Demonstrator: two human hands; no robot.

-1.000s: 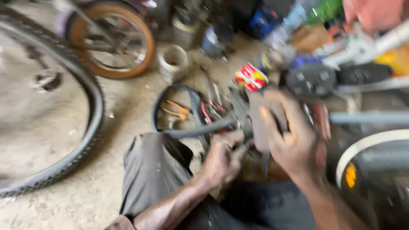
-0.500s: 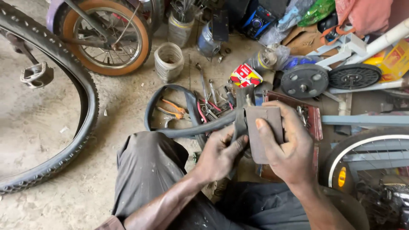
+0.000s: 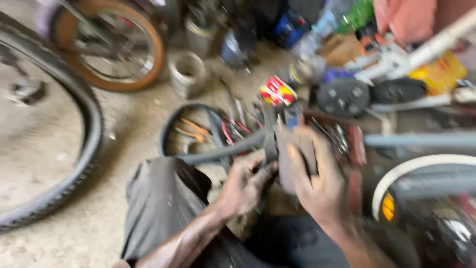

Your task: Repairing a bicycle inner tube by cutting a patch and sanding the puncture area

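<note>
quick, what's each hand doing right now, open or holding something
Left hand: closed on the black inner tube.
Right hand: closed around a flat grey block, pressing it on the tube.

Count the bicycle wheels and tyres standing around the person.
3. A big black tyre fills the left edge, a small orange-rimmed wheel stands top left, and a white-rimmed wheel shows at lower right. The picture is blurred, and more may hide in the clutter behind.

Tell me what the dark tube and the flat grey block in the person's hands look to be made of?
The dark looping tube looks like matte black rubber: it curves limply. The flat grey rectangular block, under the right hand, looks dull and rigid, perhaps wood or stone; blur leaves it open. The left hand grips the tube.
</note>
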